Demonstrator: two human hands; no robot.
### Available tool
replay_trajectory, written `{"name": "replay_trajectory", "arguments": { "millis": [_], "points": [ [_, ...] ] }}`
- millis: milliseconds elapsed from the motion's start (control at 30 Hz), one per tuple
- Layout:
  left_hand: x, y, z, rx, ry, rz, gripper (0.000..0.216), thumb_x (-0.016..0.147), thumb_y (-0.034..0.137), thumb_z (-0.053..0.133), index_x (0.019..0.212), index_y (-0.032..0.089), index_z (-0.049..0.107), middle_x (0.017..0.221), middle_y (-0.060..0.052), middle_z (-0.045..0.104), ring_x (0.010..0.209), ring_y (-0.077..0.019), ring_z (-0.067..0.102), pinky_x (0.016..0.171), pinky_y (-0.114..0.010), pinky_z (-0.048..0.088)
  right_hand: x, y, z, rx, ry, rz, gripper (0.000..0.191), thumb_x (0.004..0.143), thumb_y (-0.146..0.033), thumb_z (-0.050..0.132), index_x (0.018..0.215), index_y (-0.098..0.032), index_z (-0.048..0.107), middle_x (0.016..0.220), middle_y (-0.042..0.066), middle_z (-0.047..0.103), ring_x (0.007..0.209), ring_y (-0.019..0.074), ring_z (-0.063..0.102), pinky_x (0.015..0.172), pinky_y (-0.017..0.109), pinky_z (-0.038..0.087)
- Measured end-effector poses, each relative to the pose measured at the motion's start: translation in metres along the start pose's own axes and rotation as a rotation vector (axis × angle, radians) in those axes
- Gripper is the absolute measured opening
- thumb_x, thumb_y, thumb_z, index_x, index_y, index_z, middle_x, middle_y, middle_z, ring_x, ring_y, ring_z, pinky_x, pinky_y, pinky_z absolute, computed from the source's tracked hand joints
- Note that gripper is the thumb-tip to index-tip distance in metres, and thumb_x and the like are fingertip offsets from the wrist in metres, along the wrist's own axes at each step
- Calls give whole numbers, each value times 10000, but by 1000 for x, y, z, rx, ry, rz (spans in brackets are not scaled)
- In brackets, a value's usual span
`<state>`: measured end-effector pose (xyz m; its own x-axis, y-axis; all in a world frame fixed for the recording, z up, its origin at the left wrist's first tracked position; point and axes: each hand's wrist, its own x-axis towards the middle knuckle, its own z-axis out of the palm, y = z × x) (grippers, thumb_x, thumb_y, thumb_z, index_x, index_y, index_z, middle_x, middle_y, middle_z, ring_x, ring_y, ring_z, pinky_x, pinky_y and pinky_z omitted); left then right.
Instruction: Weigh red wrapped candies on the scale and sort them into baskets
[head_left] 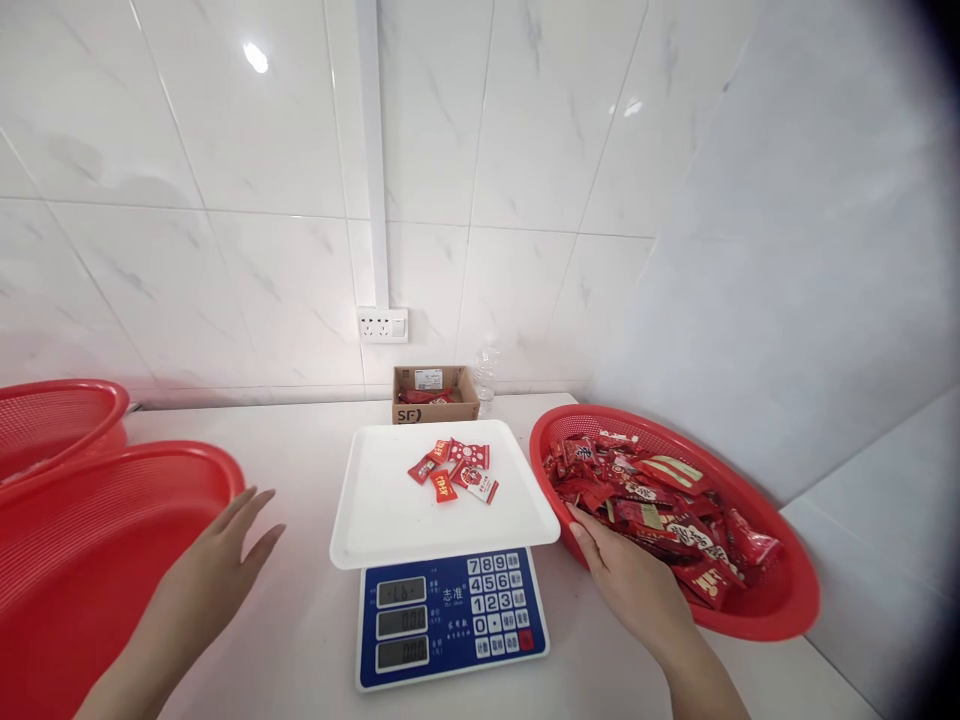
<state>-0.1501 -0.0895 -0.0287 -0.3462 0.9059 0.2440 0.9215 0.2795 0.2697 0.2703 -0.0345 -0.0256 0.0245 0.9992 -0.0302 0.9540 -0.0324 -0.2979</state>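
A blue electronic scale (pixel 450 620) with a white tray (pixel 390 510) stands in the middle; several red wrapped candies (pixel 454 472) lie on the tray. My right hand (pixel 626 580) reaches into the red basket (pixel 780 600) at the right, fingers among its many red candy packets (pixel 652 495); what the fingers hold is hidden. My left hand (pixel 221 555) hovers flat with fingers spread beside the rim of an empty red basket (pixel 90 560) at the left, holding nothing.
A second red basket (pixel 52 415) sits behind the left one. A small cardboard box (pixel 435 395) and a clear plastic bottle (pixel 486 375) stand at the back against the tiled wall, below a wall socket (pixel 382 325). The white counter's edge runs at the right.
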Motion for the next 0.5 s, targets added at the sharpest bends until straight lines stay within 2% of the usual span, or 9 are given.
{"name": "replay_trajectory", "arguments": {
  "millis": [100,333,433,500],
  "points": [
    [7,24,-1,-78,-69,107,464,867,447,351,1268,235,454,1352,-77,486,1111,-275,560,834,-391,509,1,0,0,-11,-4,14,527,907,-435,184,1316,-250,459,1270,43,562,1125,247,548,866,376,448],
    [13,50,-1,-177,-181,247,416,886,433,344,1247,287,488,1303,-30,541,1159,-243,529,890,-368,486,2,-1,2,-6,13,18,512,908,-434,200,1298,-257,482,1269,36,563,1111,244,559,859,370,455],
    [17,69,-3,-151,-162,391,403,880,429,371,1199,253,544,1315,-46,528,1237,-259,443,979,-411,413,1,-2,1,-13,-1,24,513,908,-433,195,1303,-263,474,1271,29,562,1105,245,563,854,372,457],
    [22,85,-3,-146,-196,519,391,890,402,365,1187,231,552,1306,-61,531,1223,-246,454,998,-402,394,0,-3,0,-23,-11,27,516,908,-432,187,1307,-264,467,1263,30,569,1095,244,570,848,369,457]
  ]
}}
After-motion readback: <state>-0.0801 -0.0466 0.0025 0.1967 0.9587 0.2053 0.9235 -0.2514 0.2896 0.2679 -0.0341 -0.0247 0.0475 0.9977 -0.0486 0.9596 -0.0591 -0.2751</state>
